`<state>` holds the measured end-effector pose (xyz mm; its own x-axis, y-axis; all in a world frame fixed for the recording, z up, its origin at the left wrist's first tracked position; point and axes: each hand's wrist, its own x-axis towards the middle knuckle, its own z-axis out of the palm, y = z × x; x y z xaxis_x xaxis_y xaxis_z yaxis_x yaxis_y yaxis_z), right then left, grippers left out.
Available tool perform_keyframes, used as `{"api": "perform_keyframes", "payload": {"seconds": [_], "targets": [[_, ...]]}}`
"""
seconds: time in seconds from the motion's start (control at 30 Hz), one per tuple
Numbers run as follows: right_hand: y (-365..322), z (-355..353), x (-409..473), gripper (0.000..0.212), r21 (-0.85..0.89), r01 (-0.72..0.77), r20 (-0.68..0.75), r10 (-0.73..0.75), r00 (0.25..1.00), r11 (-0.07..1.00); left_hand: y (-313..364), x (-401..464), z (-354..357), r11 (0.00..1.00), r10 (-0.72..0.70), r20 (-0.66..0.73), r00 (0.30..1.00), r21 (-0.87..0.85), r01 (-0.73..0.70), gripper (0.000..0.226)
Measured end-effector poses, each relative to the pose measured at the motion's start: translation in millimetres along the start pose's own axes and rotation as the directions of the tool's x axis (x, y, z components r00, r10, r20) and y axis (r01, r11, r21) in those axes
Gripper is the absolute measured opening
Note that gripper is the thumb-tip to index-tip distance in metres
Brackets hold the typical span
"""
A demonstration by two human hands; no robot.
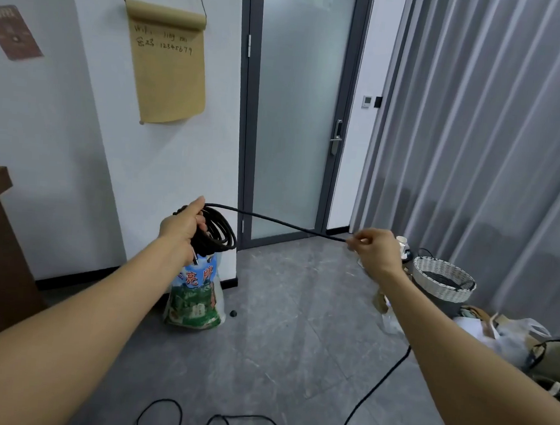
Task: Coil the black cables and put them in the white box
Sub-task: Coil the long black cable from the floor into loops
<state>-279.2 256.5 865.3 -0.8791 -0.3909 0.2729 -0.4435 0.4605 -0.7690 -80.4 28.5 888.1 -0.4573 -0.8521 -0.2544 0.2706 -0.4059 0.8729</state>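
Taking the frosted glass door as the landmark: far to its left a brown paper scroll with handwriting hangs on the white wall, and lower down, just left of the door's bottom corner, the left hand is raised with its fingers closed around a bundle of coiled black cable — several loops hang from the fist, and a small metal plug end dangles below the wrist. Under that hand, against the wall left of the door, a printed plastic bag stands on the grey tiled floor. From the top of the fist a single strand of the cable stretches taut across the foot of the door to the right hand, which pinches it between thumb and fingertips. Below the right forearm the cable drops to the floor and runs toward the camera, while more black cable lies in loose loops on the tiles well in front of the door. Right of the door, before the grey curtain, sits a white woven basket — beyond it a clutter of bags
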Motion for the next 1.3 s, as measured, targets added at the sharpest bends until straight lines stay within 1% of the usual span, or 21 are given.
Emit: {"api": "perform_keyframes", "payload": {"seconds": [0.03,0.07,0.13,0.17,0.23,0.3,0.37,0.47,0.53,0.63,0.7,0.77,0.83,0.9,1.0,1.07,1.2,1.3], "targets": [[-10,5,-3,0.015,-0.087,0.053,-0.006,-0.053,0.999,0.995,-4,-1,4,0.997,0.047,-0.031,0.998,0.063,-0.045,0.028],[-22,11,-8,0.014,-0.186,0.121,0.017,-0.120,0.993,0.975,-7,-3,9,0.983,0.108,-0.048,0.993,0.151,-0.100,0.032],[-45,19,-19,0.015,-0.337,0.287,0.151,-0.250,0.956,0.897,-14,-8,19,0.924,0.241,-0.031,0.970,0.312,-0.220,0.041],[-56,22,-24,0.016,-0.352,0.370,0.231,-0.303,0.925,0.860,-17,-11,23,0.882,0.300,-0.003,0.954,0.382,-0.276,0.043],[-75,25,-33,0.018,-0.279,0.504,0.366,-0.395,0.843,0.817,-21,-16,28,0.784,0.380,0.077,0.922,0.501,-0.365,0.046],[-93,24,-40,0.019,-0.123,0.566,0.439,-0.467,0.768,0.815,-24,-21,31,0.723,0.400,0.151,0.904,0.555,-0.412,0.046],[-109,20,-44,0.020,0.043,0.546,0.448,-0.504,0.738,0.837,-26,-24,36,0.737,0.374,0.181,0.909,0.537,-0.410,0.043],[-118,16,-41,0.024,0.225,0.467,0.424,-0.518,0.743,0.855,-30,-31,41,0.834,0.280,0.202,0.938,0.433,-0.343,0.040],[-117,18,-39,0.024,0.296,0.396,0.397,-0.489,0.777,0.869,-33,-36,46,0.870,0.214,0.249,0.945,0.392,-0.300,0.041],[-111,22,-35,0.029,0.373,0.318,0.330,-0.445,0.833,0.872,-35,-46,55,0.915,0.123,0.341,0.932,0.324,-0.240,0.040],[-106,24,-33,0.026,0.442,0.253,0.298,-0.407,0.863,0.861,-37,-52,59,0.951,0.029,0.417,0.908,0.268,-0.153,0.040],[-102,25,-31,0.024,0.498,0.187,0.298,-0.369,0.880,0.847,-39,-55,60,0.977,-0.069,0.479,0.875,0.208,-0.037,0.040],[-99,24,-30,0.027,0.450,0.196,0.277,-0.345,0.897,0.871,-41,-55,61,0.984,-0.129,0.521,0.844,0.176,0.041,0.042],[-97,24,-29,0.029,0.414,0.199,0.257,-0.324,0.910,0.888,-41,-54,59,0.981,-0.165,0.559,0.813,0.177,0.077,0.042],[-90,22,-25,0.030,0.442,0.147,0.226,-0.268,0.936,0.885,-42,-54,56,0.979,-0.196,0.605,0.772,0.160,0.124,0.029],[-82,21,-21,0.026,0.419,0.103,0.228,-0.214,0.950,0.902,-44,-51,54,0.982,-0.182,0.575,0.797,0.154,0.113,0.023],[-51,20,-12,0.028,0.354,0.013,0.218,-0.096,0.971,0.935,-39,-34,43,0.988,-0.131,0.432,0.893,0.129,0.082,0.028],[-28,16,-9,0.024,0.297,-0.024,0.217,-0.043,0.975,0.954,-33,-18,24,0.992,-0.103,0.331,0.938,0.107,0.071,0.030]]}}
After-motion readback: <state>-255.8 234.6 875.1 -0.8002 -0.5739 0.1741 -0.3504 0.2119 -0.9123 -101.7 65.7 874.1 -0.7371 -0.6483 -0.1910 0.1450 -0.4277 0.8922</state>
